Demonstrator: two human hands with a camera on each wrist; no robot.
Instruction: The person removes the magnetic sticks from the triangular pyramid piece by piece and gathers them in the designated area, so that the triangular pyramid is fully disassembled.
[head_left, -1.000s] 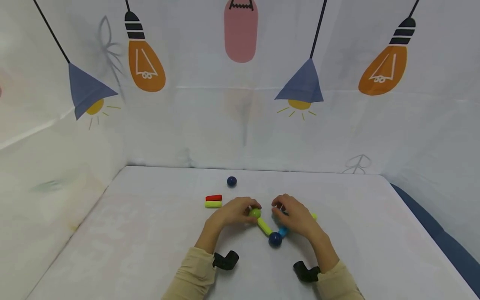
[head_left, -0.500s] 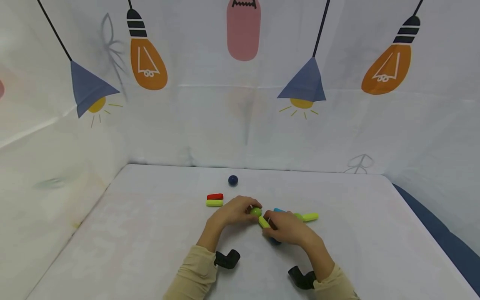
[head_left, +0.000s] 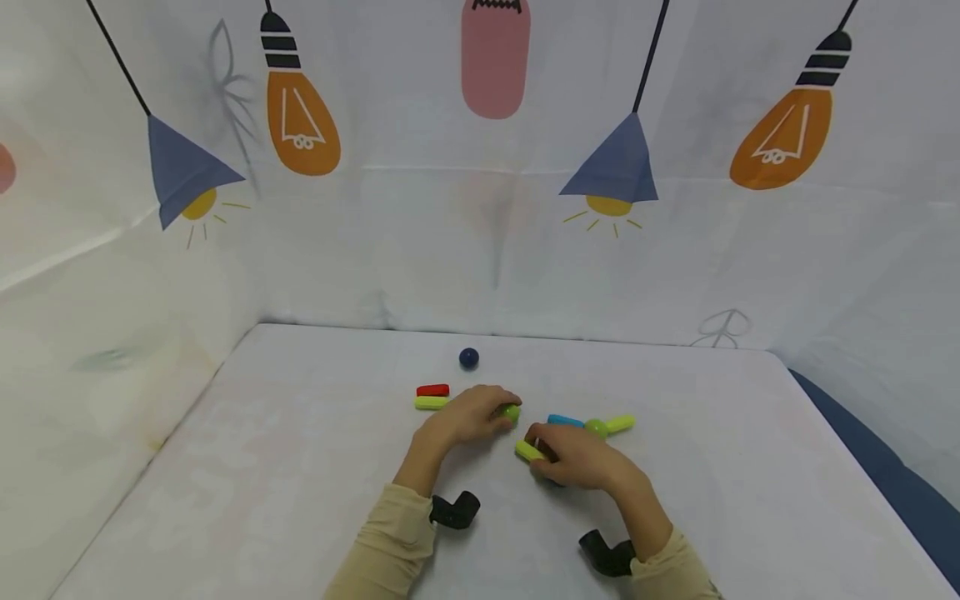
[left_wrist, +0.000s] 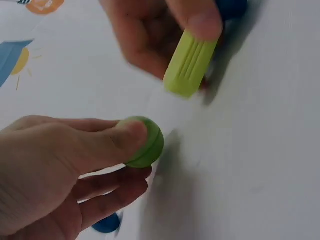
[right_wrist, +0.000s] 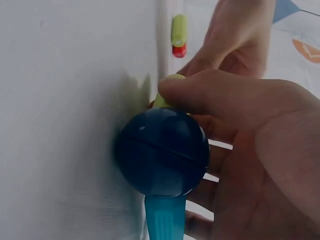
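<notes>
Both forearms reached in from the near edge in beige sleeves (head_left: 386, 542), slanting toward each other, each wrist bearing a black elbow-shaped fitting (head_left: 459, 510). The left hand (head_left: 467, 415) was turned inward, fingers pointing rightward. Its grip was clamped on a green ball (left_wrist: 145, 142): the thumb pressed one face, and the lower fingers curved loosely beneath it.

The right hand (head_left: 576, 457) pointed leftward, a little closer to the person. Its grip was clamped on a yellow-green stick (left_wrist: 190, 65), the thumb across it and the fingers curled behind. The stick's free end jutted toward the left hand, near the green ball but apart from it. At the stick's other end, beside the palm, sat a navy ball (right_wrist: 162, 152), with a light-blue stick (right_wrist: 165, 217) joined to its opposite side.

Beyond the right hand, on the white surface (head_left: 300, 467), a second green ball (head_left: 596, 428) lay between a blue rod (head_left: 564, 421) and a short yellow-green rod (head_left: 621, 424). To the left hand's far left, a red stick (head_left: 432, 390) lay alongside a yellow-green bar (head_left: 431, 403), with a loose navy ball (head_left: 468, 358) farther back. The backdrop (head_left: 427, 250) carried printed blue lamps (head_left: 609, 158) and orange bulbs (head_left: 303, 125).
</notes>
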